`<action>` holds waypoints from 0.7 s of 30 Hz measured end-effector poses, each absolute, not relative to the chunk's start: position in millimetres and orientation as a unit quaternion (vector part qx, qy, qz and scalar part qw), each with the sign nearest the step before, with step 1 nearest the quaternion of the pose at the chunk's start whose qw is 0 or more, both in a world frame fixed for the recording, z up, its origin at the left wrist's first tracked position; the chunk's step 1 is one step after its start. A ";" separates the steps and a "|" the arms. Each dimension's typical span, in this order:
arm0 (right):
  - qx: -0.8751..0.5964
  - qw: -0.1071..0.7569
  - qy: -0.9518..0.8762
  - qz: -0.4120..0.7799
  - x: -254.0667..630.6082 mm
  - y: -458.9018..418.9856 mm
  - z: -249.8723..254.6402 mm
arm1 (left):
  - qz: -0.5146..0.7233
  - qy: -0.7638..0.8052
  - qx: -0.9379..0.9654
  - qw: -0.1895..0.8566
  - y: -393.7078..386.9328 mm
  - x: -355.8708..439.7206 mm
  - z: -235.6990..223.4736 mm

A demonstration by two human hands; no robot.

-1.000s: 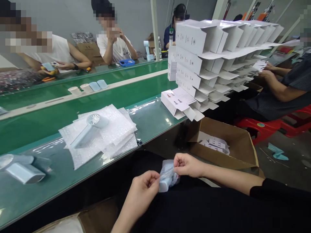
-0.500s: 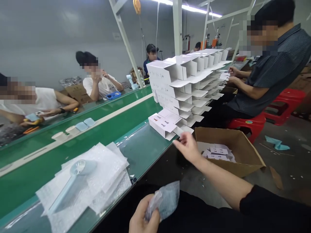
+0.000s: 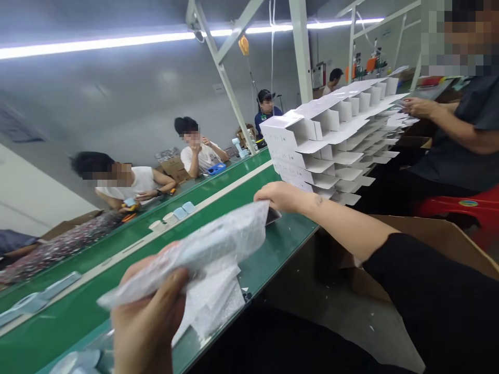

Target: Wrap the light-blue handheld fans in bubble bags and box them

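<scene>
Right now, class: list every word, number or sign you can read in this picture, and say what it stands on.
None can be read.
White cartons: small printed marks, too blurred.
Red stool: round sticker, too small.
Bubble-wrap pouch in the left hand: no print.

The bubble-wrap pouch (image 3: 202,249) at lower centre is thin clear plastic — dimpled and faintly glossy. The stacked boxes (image 3: 312,140) at centre right are matt white card, smooth. The bench (image 3: 280,244) is topped in green rubbery belting with a slight sheen — the carton (image 3: 429,234) at right is plain brown corrugated cardboard.
</scene>
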State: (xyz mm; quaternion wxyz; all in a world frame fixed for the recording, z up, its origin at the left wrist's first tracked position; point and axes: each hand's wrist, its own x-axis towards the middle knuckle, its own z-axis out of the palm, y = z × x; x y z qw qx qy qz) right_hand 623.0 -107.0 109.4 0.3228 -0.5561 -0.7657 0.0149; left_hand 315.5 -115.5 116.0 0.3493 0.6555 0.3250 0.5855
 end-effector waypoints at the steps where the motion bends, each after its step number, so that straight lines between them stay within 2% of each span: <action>1: -0.542 0.306 -0.782 0.031 620.3 -88.5 123.8 | 0.594 0.293 0.656 0.361 -104.7 326.7 125.3; 3: -0.531 0.289 -0.794 0.060 615.6 -57.6 145.1 | 0.567 0.255 0.692 0.367 -82.4 344.6 138.4; 5: -0.526 0.289 -0.796 0.079 614.7 -36.7 155.9 | 0.507 0.270 0.749 0.330 -61.9 351.9 147.3; 10: -0.516 0.304 -0.787 0.151 625.2 -7.1 151.9 | 0.296 0.366 0.867 0.162 -34.1 353.3 179.4; 14: -0.520 0.353 -0.758 0.177 624.2 10.6 135.9 | 0.165 0.384 0.907 0.049 -21.4 392.5 210.0; 17: -0.504 0.385 -0.748 0.195 625.5 11.7 116.8 | 0.172 0.449 0.870 0.113 -7.8 427.4 221.3; 21: -0.428 0.425 -0.720 0.343 639.8 -3.6 83.7 | 0.205 0.470 0.810 0.285 7.7 440.3 223.3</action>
